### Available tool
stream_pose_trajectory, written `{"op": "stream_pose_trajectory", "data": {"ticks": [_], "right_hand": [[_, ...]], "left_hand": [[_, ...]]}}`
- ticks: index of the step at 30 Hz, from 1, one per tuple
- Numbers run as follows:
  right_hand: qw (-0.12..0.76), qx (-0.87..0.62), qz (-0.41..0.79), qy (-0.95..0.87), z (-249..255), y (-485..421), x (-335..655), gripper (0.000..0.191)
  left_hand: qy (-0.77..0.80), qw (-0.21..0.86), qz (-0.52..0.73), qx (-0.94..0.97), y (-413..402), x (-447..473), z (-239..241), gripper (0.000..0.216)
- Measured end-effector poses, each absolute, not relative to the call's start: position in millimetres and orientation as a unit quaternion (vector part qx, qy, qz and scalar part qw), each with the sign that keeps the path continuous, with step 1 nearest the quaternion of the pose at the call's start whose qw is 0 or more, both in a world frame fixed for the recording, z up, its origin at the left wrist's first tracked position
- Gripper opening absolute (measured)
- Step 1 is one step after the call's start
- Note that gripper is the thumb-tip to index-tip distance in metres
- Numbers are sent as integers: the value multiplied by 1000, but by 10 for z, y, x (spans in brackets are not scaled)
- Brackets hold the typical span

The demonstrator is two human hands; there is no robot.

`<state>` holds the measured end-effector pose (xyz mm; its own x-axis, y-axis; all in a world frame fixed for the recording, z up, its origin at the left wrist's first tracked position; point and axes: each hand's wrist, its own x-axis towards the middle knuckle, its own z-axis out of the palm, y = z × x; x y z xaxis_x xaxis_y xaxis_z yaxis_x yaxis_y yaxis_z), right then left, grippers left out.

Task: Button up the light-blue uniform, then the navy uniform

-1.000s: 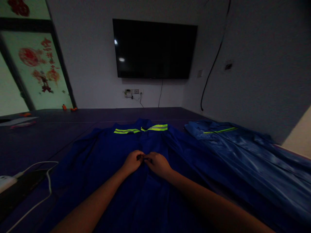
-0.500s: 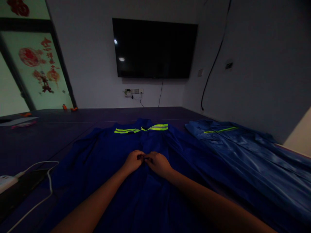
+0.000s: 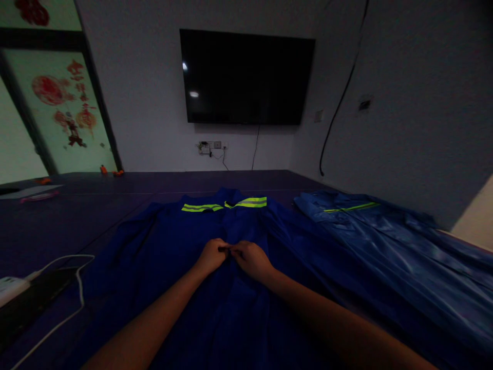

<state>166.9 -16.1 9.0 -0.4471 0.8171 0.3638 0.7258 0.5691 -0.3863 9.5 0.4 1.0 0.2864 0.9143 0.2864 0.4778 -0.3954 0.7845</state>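
Note:
A dark blue work jacket [image 3: 173,241] with yellow-green reflective strips across its chest lies spread out in front of me, collar away from me. Over its front opening my left hand [image 3: 214,255] and my right hand [image 3: 252,259] meet, fingertips almost touching. Both are closed in a pinch on the front edges of the jacket. Any button or zip between the fingers is too dark and small to make out.
On the right lies a second, lighter blue garment [image 3: 370,236] with a thin yellow-green stripe. A white power strip [image 3: 13,289] with a white cable [image 3: 81,288] sits at left. A television [image 3: 248,77] hangs on the far wall above the purple floor [image 3: 154,181].
My left fingers have closed tighter against the right ones at the jacket's front. The view has shifted very slightly; the garments stay where they were.

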Motion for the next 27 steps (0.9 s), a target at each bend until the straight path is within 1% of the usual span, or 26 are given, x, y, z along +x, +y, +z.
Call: {"op": "stream_pose_trajectory", "data": {"ticks": [4,15,23,27], "right_hand": [[269,-465,92,-838,78,-154,1665,22],[251,-488,92,-831,116,-170,1649,18],[244,-491,99,-831,124,-179,1648,17],[247,-487,101,-832,113,-173,1651,17]], "left_hand": [[473,289,372,744,14,100,5,26],[486,302,372,731,13,101,5,21],[431,338,361,755,25,19,31,21],[433,330,362,756,2,19,44,22]]}}
